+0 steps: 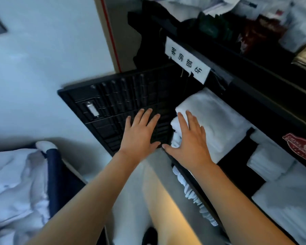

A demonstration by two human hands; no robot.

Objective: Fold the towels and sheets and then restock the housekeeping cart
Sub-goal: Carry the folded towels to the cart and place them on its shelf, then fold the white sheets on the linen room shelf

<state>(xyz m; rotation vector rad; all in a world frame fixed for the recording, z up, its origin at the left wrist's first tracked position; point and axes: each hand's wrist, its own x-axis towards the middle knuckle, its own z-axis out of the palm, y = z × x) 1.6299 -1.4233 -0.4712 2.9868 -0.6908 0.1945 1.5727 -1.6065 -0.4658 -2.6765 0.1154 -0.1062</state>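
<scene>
Several folded towels (214,121) inside black cart (254,89)

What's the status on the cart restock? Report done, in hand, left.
Done: folded towels already sit on the cart shelves. In hand: the right hand rests flat on the top towel of a stack, while the left hand lies flat over the open black door. Left: loose linen still fills the blue bin.

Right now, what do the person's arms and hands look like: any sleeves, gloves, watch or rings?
Both forearms are bare up to the frame edge, with no sleeves in view. The left hand and right hand wear no gloves. No watch, bracelet or ring shows on either wrist or on the fingers. The fingernails look short and unpainted.
</scene>
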